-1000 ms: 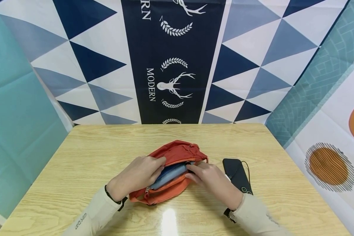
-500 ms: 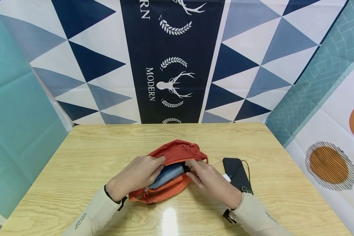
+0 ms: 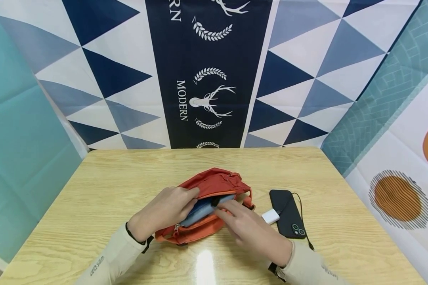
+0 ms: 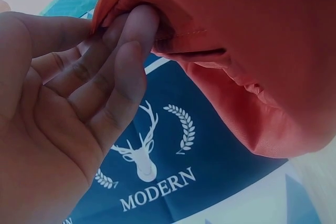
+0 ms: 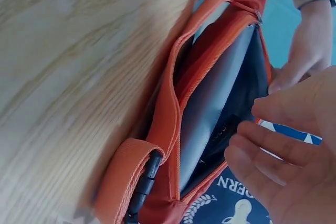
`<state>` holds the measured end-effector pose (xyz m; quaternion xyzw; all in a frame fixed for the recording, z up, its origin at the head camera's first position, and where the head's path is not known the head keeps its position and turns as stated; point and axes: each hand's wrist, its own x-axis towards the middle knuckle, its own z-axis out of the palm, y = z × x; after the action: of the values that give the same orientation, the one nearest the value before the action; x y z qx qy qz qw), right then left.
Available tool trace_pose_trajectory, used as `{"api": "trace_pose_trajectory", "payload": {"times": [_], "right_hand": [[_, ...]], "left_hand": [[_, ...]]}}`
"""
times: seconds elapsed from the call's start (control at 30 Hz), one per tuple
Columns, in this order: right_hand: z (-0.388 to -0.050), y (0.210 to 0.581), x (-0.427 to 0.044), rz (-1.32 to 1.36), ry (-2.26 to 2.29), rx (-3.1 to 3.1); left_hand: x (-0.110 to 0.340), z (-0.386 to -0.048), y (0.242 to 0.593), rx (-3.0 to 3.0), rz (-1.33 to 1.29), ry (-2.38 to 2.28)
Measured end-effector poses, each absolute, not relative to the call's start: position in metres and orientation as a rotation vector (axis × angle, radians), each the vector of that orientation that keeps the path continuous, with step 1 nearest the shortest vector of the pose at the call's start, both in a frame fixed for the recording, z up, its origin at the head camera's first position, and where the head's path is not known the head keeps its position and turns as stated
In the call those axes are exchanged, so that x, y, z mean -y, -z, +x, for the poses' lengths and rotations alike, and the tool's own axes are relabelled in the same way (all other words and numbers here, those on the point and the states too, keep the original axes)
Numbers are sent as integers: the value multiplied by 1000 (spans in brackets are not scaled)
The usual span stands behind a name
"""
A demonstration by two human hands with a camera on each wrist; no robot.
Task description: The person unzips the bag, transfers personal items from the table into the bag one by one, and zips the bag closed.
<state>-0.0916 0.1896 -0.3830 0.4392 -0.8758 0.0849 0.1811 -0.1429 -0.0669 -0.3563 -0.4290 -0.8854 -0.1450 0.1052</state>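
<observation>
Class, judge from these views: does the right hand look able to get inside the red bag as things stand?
Probably yes: the right hand is at the unzipped red bag, apparently holding nothing, and the left hand grips the bag's edge, leaving the mouth gaping to reach through.

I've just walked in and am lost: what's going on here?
A person's left hand grips the edge of an open red-orange fabric bag on a pale wooden table. The right hand, fingers relaxed, is at the opening, near a small black item inside that is too unclear to identify. To the bag's right lie a black smartphone, a white rectangular block and a thin black cable.
</observation>
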Motion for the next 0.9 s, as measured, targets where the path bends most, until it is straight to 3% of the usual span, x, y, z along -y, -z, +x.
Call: {"api": "trace_pose_trajectory", "payload": {"times": [0.27,0.9], "right_hand": [[-77,387,-183,1282,-71,2638],[-87,399,-191,1290,-170,2714]], "left_hand": [[67,-142,356,2624,-1258,431],[65,-142,357,2655,-1264,442]]}}
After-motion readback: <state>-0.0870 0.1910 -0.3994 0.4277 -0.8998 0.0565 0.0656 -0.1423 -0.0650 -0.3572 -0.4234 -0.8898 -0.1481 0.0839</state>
